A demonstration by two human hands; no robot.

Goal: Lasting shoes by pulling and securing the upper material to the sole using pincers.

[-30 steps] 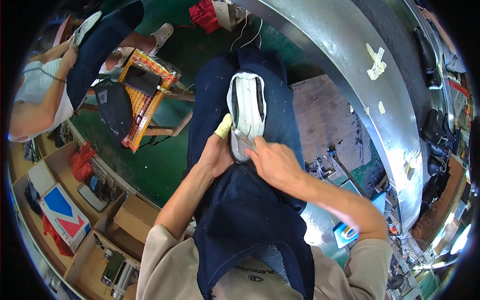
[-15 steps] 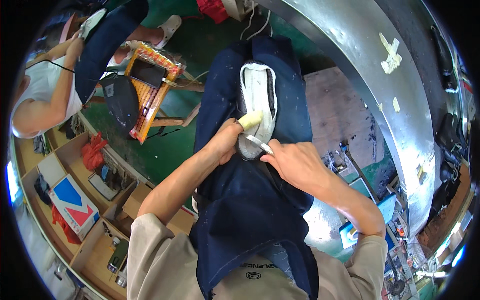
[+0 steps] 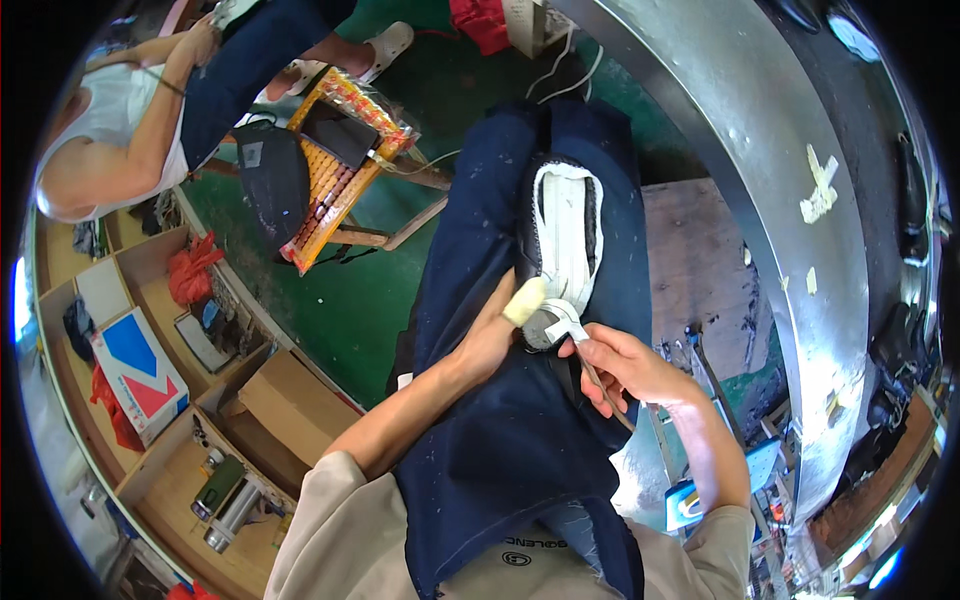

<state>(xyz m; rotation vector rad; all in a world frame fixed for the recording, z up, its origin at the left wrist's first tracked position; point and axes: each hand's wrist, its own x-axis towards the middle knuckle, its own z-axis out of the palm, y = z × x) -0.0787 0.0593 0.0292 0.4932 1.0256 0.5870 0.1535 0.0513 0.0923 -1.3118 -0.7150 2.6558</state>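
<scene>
A dark shoe (image 3: 527, 235) lies sole up across my lap, its heel end towards me. A white strip (image 3: 562, 308) runs around the edge of the sole, and its loose end bends over near the heel. My left hand (image 3: 490, 330) grips the shoe's left side, with a pale yellow wrap (image 3: 524, 301) around the thumb lying over the sole. Close to the heel, my right hand (image 3: 625, 365) is closed on a long thin tool (image 3: 608, 398) that points back towards me. Its fingertips are against the strip's end; whether they pinch it, I cannot tell.
On the left stand wooden compartments (image 3: 215, 385) holding boxes and a flask. A bamboo stool (image 3: 330, 190) carries a phone and a black bag. Another person (image 3: 130, 130) sits at the far left. A curved metal bench (image 3: 740, 110) edges my right side, with tools below.
My right hand has turned and shifted back, and the thin tool now shows in it. The strip's end has bent over at the heel. The whole view has shifted.
</scene>
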